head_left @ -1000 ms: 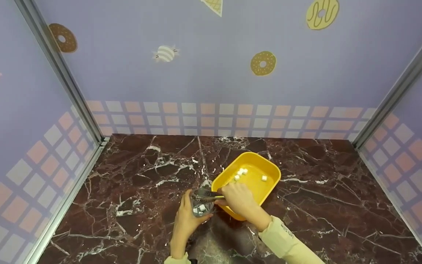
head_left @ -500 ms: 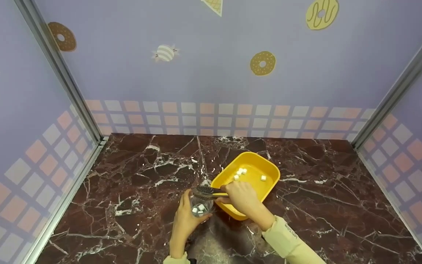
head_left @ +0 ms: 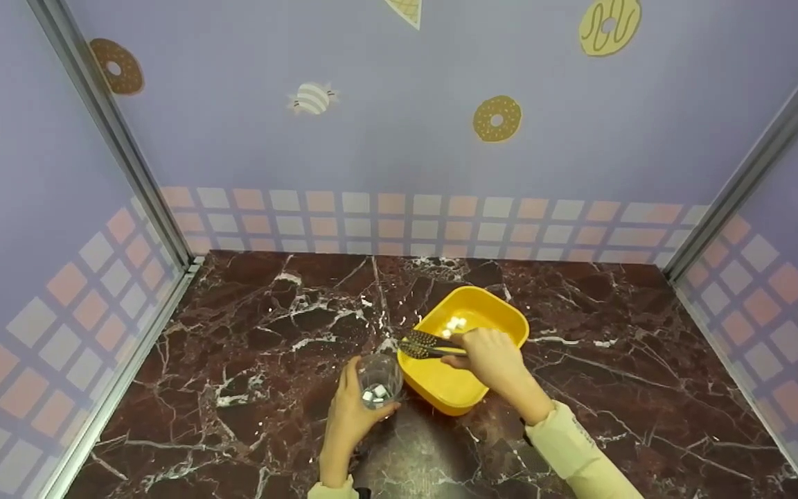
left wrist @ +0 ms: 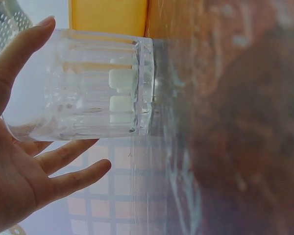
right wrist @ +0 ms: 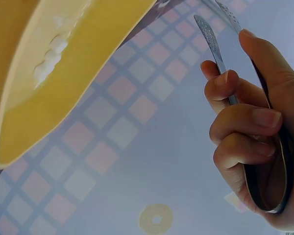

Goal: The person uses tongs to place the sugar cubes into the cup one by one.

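Note:
My left hand (head_left: 350, 419) holds a clear drinking glass (head_left: 382, 371), thumb on one side and fingers on the other. Several white cubes (left wrist: 121, 107) lie at the bottom of the glass, whose base is at the tabletop in the left wrist view. In my right hand (head_left: 497, 364) is a pair of metal tongs (head_left: 421, 344) with perforated ends, gripped with curled fingers. The tong arms are spread apart, and nothing shows between their tips (right wrist: 206, 29). They hang over the left part of a yellow plastic tub (head_left: 440, 391). A cluster of white cubes (right wrist: 50, 61) sits inside that tub.
The table is dark red marble (head_left: 267, 388) with white veins. Purple patterned walls (head_left: 399, 152) enclose it at the back and both sides, with metal posts (head_left: 122, 145) at the corners. The tub stands just right of the glass.
My right hand has carried the tongs from over the glass rightward to over the tub. The lone cube at the tub's right is now hidden behind that hand. My left hand stays put.

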A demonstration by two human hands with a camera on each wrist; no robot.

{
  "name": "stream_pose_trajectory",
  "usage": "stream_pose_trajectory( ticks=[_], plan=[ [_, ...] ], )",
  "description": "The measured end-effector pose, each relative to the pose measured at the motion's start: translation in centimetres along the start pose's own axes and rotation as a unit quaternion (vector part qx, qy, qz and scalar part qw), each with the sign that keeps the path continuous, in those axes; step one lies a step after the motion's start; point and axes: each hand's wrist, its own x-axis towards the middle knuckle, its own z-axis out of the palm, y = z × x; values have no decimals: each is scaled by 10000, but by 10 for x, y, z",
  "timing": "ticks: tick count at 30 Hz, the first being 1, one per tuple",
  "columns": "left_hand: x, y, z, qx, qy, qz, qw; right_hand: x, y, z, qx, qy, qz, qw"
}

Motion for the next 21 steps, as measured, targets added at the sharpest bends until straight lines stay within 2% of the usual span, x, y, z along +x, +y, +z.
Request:
stream_pose_trajectory(
  ticks=[5, 15, 21],
  plan=[
    [0, 0, -1, -13, -60, -49, 10000, -1, 18, 0, 55, -68, 271, 9996],
    [0, 0, -1, 3, -62, 27, 10000, -5, 62, 14, -26, 196, 483, 9986],
    [0, 0, -1, -24, -80, 15, 10000, -4, 83, 19, -380, -9, 693, 9969]
  ],
)
